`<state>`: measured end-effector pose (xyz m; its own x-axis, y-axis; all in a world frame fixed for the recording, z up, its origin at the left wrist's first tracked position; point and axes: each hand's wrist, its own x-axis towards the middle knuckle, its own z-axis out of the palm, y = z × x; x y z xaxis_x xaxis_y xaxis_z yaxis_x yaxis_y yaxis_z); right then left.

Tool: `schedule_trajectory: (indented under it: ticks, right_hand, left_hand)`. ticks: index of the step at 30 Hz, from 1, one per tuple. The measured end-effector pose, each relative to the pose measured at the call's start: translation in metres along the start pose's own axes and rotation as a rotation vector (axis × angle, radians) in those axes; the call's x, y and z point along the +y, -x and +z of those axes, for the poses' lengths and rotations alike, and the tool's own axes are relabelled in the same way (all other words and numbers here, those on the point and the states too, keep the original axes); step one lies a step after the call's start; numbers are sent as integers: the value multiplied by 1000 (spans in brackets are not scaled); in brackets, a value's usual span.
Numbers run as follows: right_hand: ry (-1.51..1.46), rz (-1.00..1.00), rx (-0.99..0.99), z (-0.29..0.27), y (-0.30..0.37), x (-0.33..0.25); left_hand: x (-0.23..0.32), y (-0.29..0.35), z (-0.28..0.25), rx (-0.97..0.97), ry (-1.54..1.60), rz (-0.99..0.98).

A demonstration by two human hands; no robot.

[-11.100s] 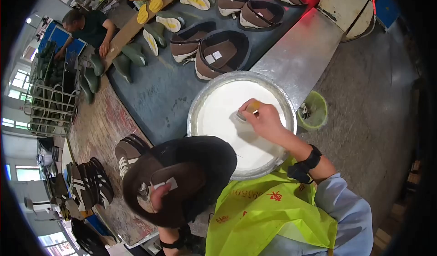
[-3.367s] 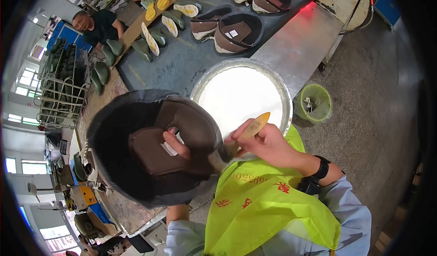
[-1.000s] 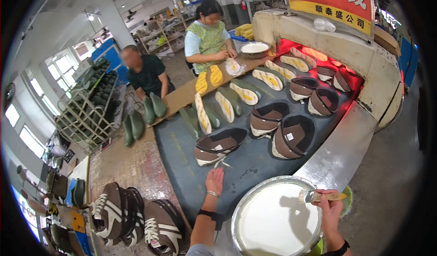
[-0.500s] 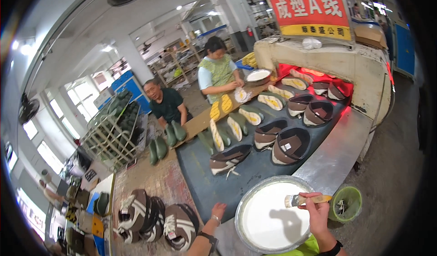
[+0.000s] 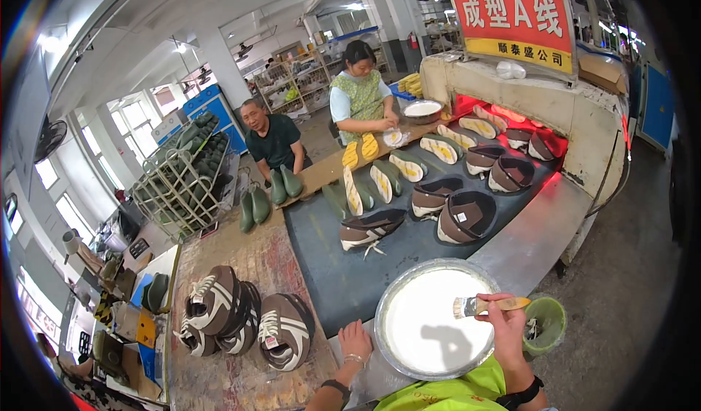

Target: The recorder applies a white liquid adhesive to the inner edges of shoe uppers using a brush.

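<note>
Holding a brush [image 5: 488, 306] over a round basin [image 5: 394, 301] of white liquid.
Brush gripped by right hand [image 5: 507, 322], bristles kept above the basin so drips fall inside; left hand [image 5: 355, 340] laid flat, empty, beside the rim; brown shoes [image 5: 285, 330] stacked nearby.

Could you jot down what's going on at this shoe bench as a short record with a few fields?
Right hand: grips a brush above the basin.
Left hand: rests flat, empty, on the bench by the basin's rim.
Basin: round, metal, full of white liquid.
Dark belt: carries brown shoe uppers and soles.
Beside: brown striped shoes on the wooden top.
</note>
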<state>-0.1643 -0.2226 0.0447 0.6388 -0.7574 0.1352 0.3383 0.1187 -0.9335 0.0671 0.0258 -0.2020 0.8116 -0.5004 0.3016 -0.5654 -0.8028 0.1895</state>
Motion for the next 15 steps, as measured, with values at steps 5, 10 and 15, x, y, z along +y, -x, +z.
schedule_trajectory:
  ticks: [5, 10, 15]
  right_hand:
    - [16, 26, 6, 2, -1, 6]
    - [64, 54, 7, 13, -6, 14]
    - [83, 107, -14, 23, -13, 27]
  left_hand:
    - [4, -2, -4, 17, 19, -5]
    - [-1, -2, -1, 58, 17, 14]
    - [0, 6, -14, 67, 35, -63]
